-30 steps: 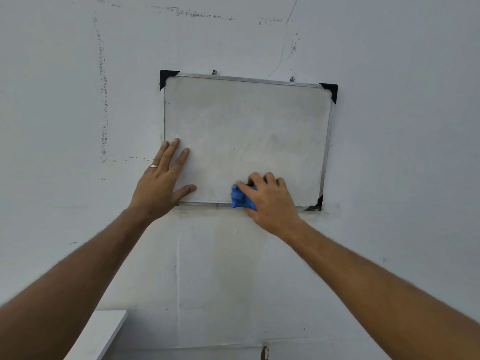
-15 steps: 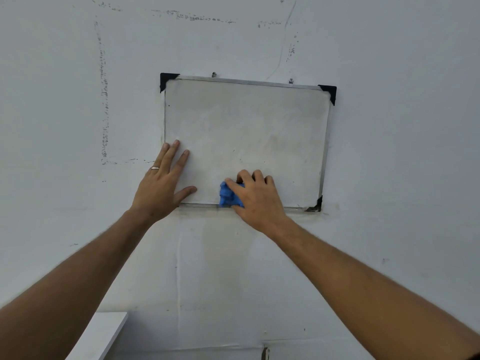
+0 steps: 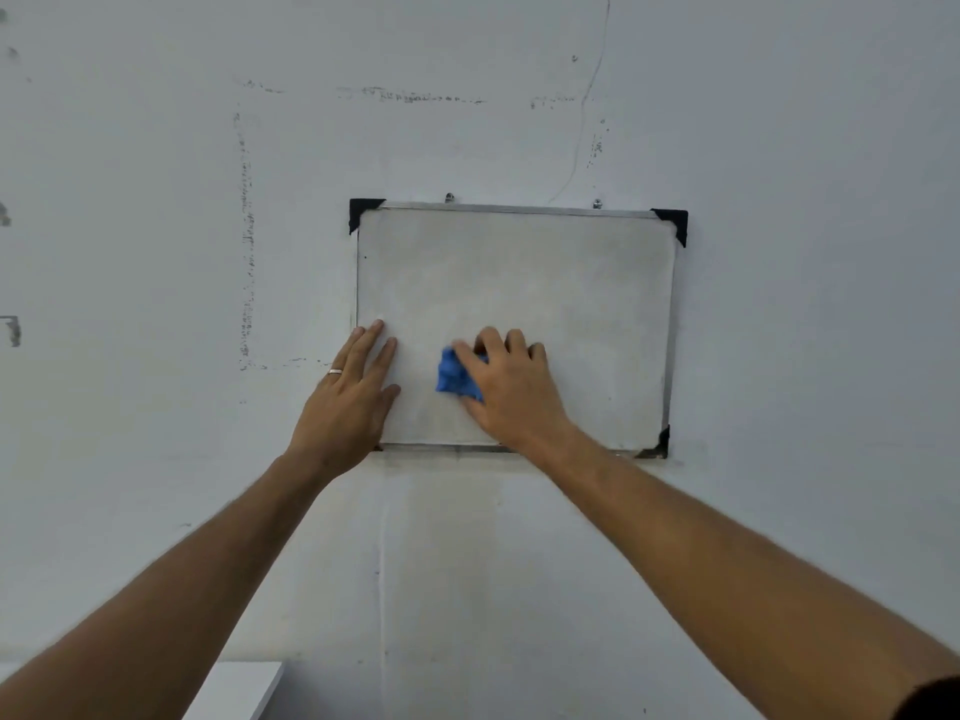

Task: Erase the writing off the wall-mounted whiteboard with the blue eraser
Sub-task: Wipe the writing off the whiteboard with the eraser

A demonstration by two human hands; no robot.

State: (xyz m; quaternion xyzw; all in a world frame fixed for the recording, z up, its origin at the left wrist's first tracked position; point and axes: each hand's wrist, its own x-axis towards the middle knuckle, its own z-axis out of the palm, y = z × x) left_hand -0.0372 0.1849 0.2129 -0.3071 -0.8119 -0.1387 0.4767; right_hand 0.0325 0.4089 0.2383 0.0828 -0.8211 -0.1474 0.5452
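A small whiteboard [image 3: 545,283] with a metal frame and black corner caps hangs on the white wall. Its surface looks smudged grey, with no legible writing. My right hand [image 3: 511,389] presses a crumpled blue eraser [image 3: 454,376] against the board's lower middle; the eraser sticks out to the left of my fingers. My left hand [image 3: 350,397] lies flat with fingers spread over the board's lower left corner, a ring on one finger.
The white wall [image 3: 805,356] around the board carries dark scuff lines in a rough rectangle to the upper left. A white shelf corner [image 3: 234,691] shows at the bottom left, below my left arm.
My right hand has slid the blue eraser left and upward from the board's bottom edge. The left hand has stayed in place. The view has shifted, so the board sits lower in frame.
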